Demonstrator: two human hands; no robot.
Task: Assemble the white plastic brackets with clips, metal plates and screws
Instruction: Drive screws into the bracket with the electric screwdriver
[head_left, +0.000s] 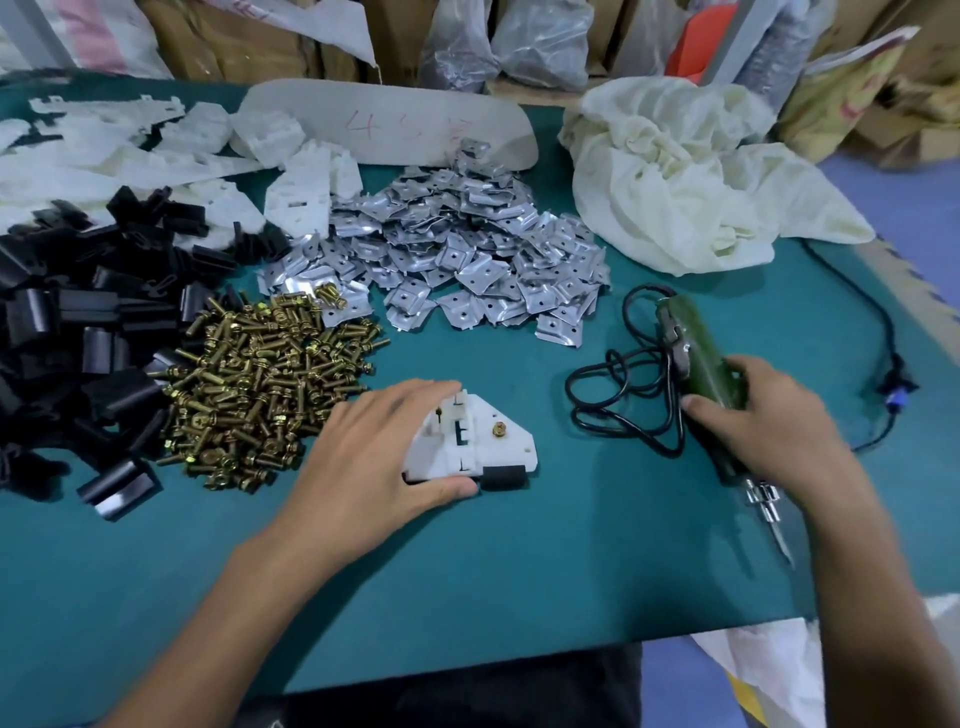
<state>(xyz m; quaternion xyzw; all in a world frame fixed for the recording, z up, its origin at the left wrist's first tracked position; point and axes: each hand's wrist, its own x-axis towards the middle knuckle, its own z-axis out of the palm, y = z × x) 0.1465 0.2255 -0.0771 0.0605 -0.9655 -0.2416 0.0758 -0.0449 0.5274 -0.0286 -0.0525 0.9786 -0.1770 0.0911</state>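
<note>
A white plastic bracket (493, 441) lies on the green table (467, 571) with a brass screw (500, 429) standing in it and a black clip (503, 477) at its near edge. My left hand (374, 457) holds the bracket's left side, thumb at the near edge, fingers over the far edge. My right hand (769, 426) grips a green electric screwdriver (698, 353) lying on the table, its metal tip (769, 512) pointing toward me. Piles of brass screws (260, 384), metal plates (467, 249), black clips (78, 322) and white brackets (130, 156) lie behind.
The screwdriver's black cable (623, 395) coils between the bracket and the tool and runs off right along the table edge. A crumpled cream cloth bag (691, 176) sits at the back right. A white sheet (395, 124) lies at the back. Cardboard boxes and plastic bags stand behind the table.
</note>
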